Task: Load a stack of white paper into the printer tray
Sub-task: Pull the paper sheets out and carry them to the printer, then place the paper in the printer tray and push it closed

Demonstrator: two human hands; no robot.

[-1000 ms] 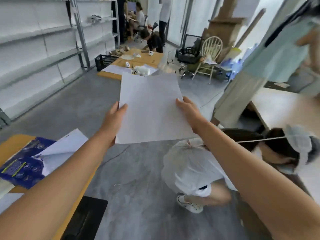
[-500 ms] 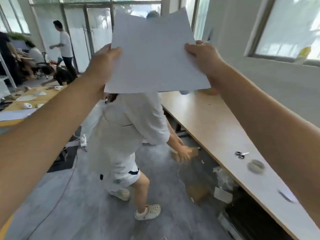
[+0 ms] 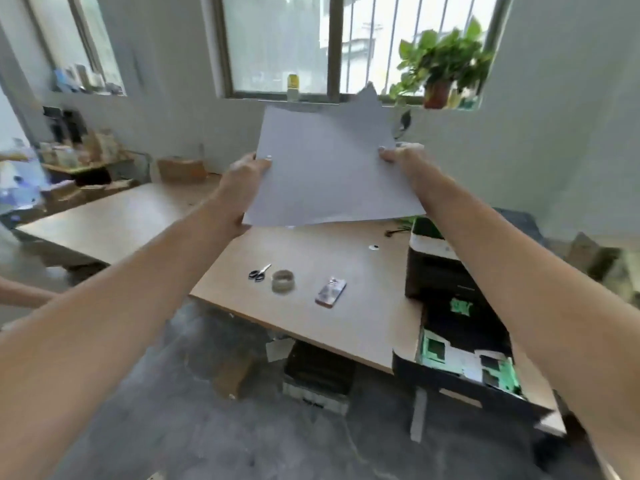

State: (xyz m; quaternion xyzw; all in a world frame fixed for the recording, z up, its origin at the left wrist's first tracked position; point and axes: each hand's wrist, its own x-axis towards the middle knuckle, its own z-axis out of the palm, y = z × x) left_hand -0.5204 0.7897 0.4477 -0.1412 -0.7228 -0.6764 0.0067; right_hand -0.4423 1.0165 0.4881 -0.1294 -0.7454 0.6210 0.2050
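Daylit room, soft and slightly smeared

Bright daylight pours through the barred window [image 3: 349, 43], blowing out its panes; the paper [image 3: 329, 168] reads grey against it. The table [image 3: 346, 320] is evenly lit, edges bow outward, and the left side blurs.

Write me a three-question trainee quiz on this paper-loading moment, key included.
1. True or false: the paper stack already lies in the printer.
2. Which lies nearest the tape roll on the table? A) scissors B) potted plant C) cardboard box
3. Fill in: the left hand and right hand hold the stack by its two ____ edges.

Key: 1 false, it is held in the air; 2 A; 3 side.
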